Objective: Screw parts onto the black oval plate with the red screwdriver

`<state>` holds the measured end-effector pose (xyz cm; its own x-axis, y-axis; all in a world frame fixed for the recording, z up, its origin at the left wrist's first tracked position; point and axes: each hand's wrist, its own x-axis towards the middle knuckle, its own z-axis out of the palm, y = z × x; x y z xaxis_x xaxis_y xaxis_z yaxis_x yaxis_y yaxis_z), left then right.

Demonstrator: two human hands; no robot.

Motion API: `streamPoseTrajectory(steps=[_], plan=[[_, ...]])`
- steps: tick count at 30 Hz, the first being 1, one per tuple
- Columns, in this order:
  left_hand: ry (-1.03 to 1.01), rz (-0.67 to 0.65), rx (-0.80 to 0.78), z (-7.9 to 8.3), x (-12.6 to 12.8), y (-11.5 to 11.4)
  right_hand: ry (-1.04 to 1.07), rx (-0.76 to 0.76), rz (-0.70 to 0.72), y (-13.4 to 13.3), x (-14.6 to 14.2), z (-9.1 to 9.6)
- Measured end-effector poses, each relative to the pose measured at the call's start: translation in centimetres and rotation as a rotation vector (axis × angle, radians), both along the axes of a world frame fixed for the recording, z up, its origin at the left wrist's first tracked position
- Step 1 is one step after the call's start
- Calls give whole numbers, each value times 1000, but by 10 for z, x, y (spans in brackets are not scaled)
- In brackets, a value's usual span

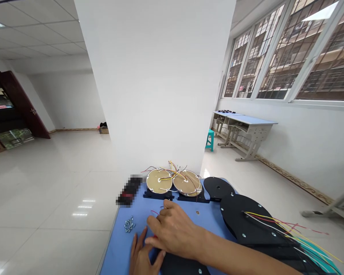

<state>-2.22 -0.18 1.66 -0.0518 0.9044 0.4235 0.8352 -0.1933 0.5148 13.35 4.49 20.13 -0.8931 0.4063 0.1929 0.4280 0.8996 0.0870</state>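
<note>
My right hand [173, 229] reaches across the blue table [123, 248] from the right, fingers curled over a thin red wire [154, 212] and the edge of a black part [177, 265] at the front. My left hand [143, 254] lies beside and partly under it, fingers stretched flat on the table. A small heap of silver screws [129, 224] sits just left of both hands. What my right fingers pinch is hidden.
Two tan discs [159, 180] with coloured wires rest on black mounts at the table's far edge. Black round plates [218, 188] lie to the right, the large one [246, 221] trailing coloured wires. A white pillar stands behind; desks and a teal stool [210, 139] line the window wall.
</note>
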Motion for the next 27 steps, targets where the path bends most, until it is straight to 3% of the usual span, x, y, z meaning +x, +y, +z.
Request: streamPoseTrajectory(steps=[4, 9, 13, 17, 21, 25, 27], plan=[[149, -46, -135, 5, 0, -1, 82, -33, 92, 0, -1, -1], [189, -31, -215, 1, -2, -2, 44, 13, -21, 1, -2, -4], [213, -23, -204, -4, -4, -1, 91, -41, 60, 2, -2, -6], [196, -35, -178, -2, -3, -2, 88, -21, -102, 1, -1, -12], [213, -54, -133, -1, -2, -3, 167, -52, 28, 0, 3, -14], [267, -31, -94, -4, -1, -3, 154, 15, -104, -1, 2, -17], [311, -49, -79, -6, -1, -3, 173, -28, -107, -2, 2, -16]])
